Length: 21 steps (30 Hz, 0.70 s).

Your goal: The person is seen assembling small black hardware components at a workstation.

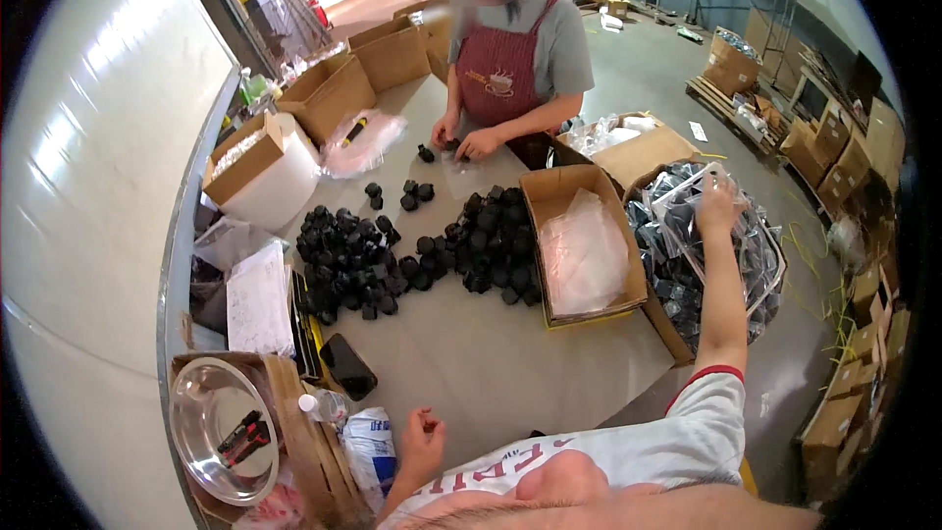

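Note:
My right arm stretches out to the right, and my right hand (719, 206) is over a large container heaped with clear plastic bags of black parts (677, 265). Its fingertips merge with the shiny plastic, so I cannot tell whether they grip a bag. My left hand (422, 440) is at the near table edge with its fingers loosely curled and nothing visible in them. Piles of small black knob-like parts (348, 260) lie across the middle of the table. Beside them stands a cardboard box (638, 280) containing flat clear plastic bags (586, 253).
Across the table, a co-worker in a red apron (498, 64) handles a black part and a clear bag. A phone (347, 366), a plastic bottle (326, 406) and a steel bowl (201, 388) holding a red-black tool are at my left. Cartons (329, 98) line the far left side.

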### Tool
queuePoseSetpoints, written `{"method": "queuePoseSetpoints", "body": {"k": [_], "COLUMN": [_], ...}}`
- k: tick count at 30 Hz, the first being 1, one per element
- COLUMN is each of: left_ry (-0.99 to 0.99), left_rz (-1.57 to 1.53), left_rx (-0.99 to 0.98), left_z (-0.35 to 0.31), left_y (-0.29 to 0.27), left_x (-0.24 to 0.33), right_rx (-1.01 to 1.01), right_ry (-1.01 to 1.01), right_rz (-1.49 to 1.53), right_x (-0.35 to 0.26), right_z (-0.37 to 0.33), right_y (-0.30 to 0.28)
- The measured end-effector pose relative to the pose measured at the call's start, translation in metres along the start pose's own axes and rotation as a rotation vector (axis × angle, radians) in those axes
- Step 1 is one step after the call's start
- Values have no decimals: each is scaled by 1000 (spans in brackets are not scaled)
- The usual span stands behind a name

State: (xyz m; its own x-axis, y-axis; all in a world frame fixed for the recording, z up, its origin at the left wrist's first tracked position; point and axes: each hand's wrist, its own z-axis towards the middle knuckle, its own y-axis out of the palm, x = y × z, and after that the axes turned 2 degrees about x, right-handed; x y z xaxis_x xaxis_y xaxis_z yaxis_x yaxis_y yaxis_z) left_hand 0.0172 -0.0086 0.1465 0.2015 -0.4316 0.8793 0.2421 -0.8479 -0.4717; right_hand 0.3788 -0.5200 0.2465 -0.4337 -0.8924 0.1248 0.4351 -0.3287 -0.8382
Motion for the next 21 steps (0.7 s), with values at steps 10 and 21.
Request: {"method": "queuePoseSetpoints", "body": {"k": [10, 21], "left_ry": [-82, -169], "left_rz": [89, 2], "left_rx": [-157, 31], "left_z": [11, -2], "left_y": [-2, -21], "left_x": [27, -8], "right_rx": [-746, -283], "right_ry": [-687, -648], "right_rz": [387, 721], "right_x": [-174, -167], "right_z": [-123, -125], "right_y": [42, 62]}}
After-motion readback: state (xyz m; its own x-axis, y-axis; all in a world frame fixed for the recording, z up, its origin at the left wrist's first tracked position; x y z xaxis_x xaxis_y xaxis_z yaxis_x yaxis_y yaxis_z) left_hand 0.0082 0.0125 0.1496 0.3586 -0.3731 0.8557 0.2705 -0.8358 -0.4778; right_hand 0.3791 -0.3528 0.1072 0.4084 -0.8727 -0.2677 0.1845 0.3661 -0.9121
